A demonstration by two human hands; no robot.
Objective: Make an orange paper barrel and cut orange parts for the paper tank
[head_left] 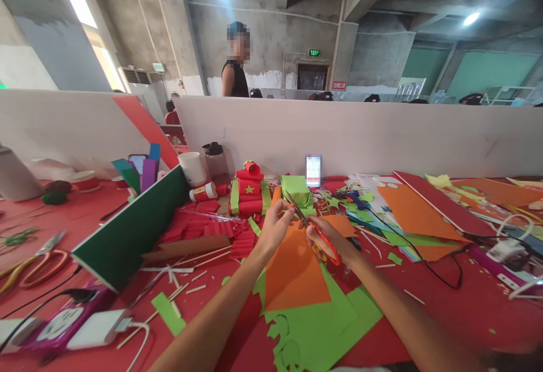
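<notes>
My right hand [322, 237] is closed around a pair of scissors [326, 243] with red-orange handles, its blades pointing up and left. Close beside the blades, my left hand [276, 224] is pinched on a small piece of orange paper [292, 205], mostly hidden by the fingers. Under both hands lies an orange sheet [297, 281] on top of green paper [352, 332] with a ragged cut edge. Just beyond them stand a green paper-covered box [296, 190] and a stack of red paper rolls [249, 188] with a green star.
A phone [313, 170] leans against the white partition [360, 134]. On the left are a dark green board [136, 225], paper cups [193, 168], another pair of scissors [44, 259] and a power strip [63, 321]. Orange sheets [418, 213] and a black cable [419, 247] lie right. A person [235, 72] stands behind the partition.
</notes>
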